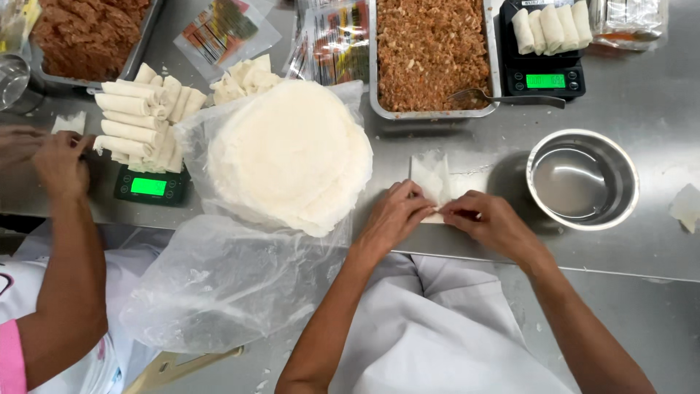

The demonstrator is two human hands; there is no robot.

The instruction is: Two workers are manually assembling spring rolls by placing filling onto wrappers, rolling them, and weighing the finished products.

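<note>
My left hand and my right hand meet over a thin white wrapper lying on the steel table. Both hands pinch the wrapper's near edge and fold it up; whatever lies under the fold is hidden. A tall stack of round white wrappers sits in an opened clear plastic bag just left of my left hand. A metal tray of brown minced filling with a spoon stands directly behind the wrapper.
A steel bowl of water stands right of my hands. Finished rolls rest on a black scale at the back right and on another scale at left. A co-worker's hands work at far left beside a second filling tray.
</note>
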